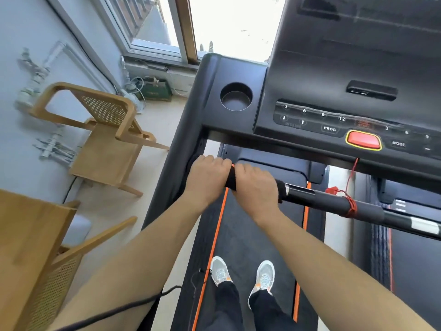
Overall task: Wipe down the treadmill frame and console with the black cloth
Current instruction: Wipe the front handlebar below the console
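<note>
Hands side by side on crossbar (334,199) beside left upright: left hand (207,177) and right hand (256,185) closed over black cloth (230,179), frame-wiping step; next likely sliding rightward toward console (358,91).

Black cloth (229,179) mostly hidden under both hands; console (358,68) cut off at right edge.

You have two hands on one handlebar (334,199): the left hand (207,177) and the right hand (256,185). You stand in two shoes (220,271) on one belt (250,235). One console (346,91) carries one red button (364,140) and one cup holder (236,96). Two wooden chairs (107,130) stand to your left.
</note>
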Demonstrator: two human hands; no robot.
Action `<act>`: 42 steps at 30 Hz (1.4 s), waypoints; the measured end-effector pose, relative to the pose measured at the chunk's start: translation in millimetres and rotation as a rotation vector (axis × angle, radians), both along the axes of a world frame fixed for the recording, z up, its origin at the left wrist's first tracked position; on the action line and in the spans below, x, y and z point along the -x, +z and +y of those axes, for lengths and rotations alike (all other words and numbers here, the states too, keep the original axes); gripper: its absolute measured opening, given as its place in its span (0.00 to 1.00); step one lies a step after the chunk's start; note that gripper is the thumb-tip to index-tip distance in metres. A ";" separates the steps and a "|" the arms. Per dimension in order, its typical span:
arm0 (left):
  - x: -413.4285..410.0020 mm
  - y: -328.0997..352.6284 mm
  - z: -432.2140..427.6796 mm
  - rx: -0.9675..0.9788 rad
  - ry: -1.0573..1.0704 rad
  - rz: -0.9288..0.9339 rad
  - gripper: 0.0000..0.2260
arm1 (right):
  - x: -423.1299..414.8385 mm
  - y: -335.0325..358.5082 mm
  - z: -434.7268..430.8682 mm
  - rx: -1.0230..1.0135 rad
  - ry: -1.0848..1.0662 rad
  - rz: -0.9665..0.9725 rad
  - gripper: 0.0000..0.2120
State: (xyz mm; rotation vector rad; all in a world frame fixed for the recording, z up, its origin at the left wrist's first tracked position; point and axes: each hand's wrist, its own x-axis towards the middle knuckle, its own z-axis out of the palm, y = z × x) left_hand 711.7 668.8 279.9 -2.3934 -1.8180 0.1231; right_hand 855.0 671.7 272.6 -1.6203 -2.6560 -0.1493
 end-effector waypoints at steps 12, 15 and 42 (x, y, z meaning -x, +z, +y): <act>-3.0 36.9 55.0 0.829 0.019 -0.026 0.12 | 0.7 28.6 56.0 0.896 -0.001 0.103 0.13; -1.5 16.7 25.7 0.344 -0.010 -0.045 0.10 | -7.3 12.4 22.5 0.328 -0.009 0.053 0.13; -55.3 34.1 55.4 0.847 0.020 -0.037 0.16 | -63.8 46.4 60.4 1.032 -0.038 0.072 0.13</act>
